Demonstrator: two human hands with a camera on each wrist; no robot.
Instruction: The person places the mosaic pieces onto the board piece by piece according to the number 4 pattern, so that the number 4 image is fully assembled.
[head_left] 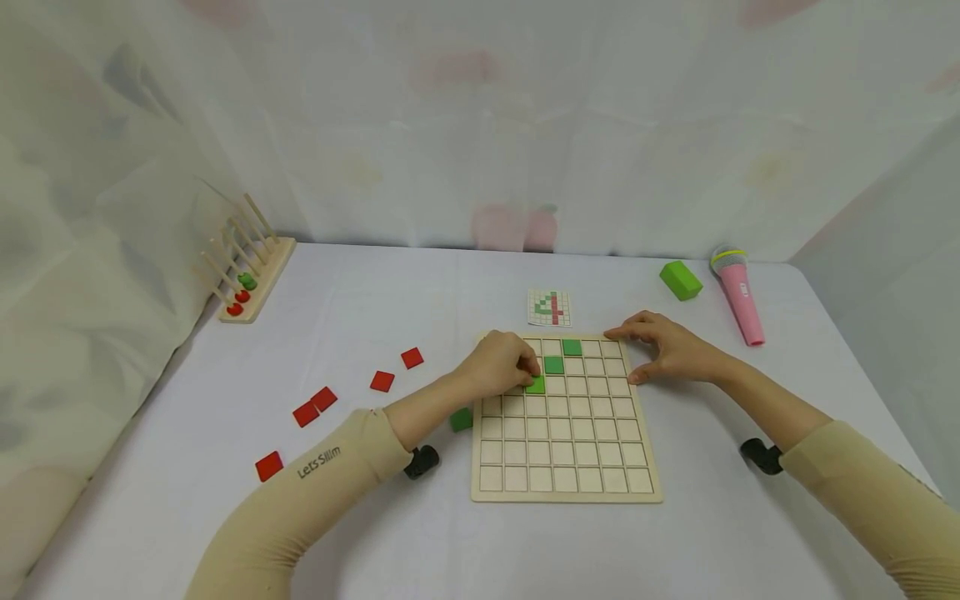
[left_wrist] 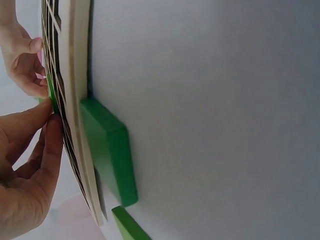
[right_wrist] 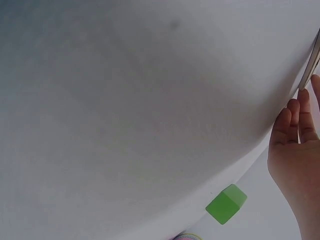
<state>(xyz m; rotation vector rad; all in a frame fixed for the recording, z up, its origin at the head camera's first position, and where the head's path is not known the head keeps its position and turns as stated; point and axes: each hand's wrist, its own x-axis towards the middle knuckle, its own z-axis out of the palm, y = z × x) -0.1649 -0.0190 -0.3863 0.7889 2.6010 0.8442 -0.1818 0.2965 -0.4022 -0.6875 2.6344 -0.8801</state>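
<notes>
Over the upper left of a wooden grid board [head_left: 567, 479], my left hand [head_left: 497, 364] pinches a small green square tile [head_left: 535, 386] at one of the cells. Thumb and fingertip meet low at the board surface in the left wrist view. Two more green tiles, one [head_left: 553, 365] and another [head_left: 572, 347], lie in cells running diagonally up to the right. My right hand [head_left: 671, 346] touches the board's upper right edge with thumb and fingers spread. Beside the board's left edge is a green tile [left_wrist: 107, 150], with a lighter green piece [left_wrist: 129, 225] near it.
Several red tiles, including one [head_left: 412, 358], lie scattered on the left. Behind the board is a small pattern card [head_left: 550, 307]. A green block [head_left: 681, 280] and a pink microphone [head_left: 741, 302] lie at back right. A pegged wooden rack [head_left: 262, 287] stands far left.
</notes>
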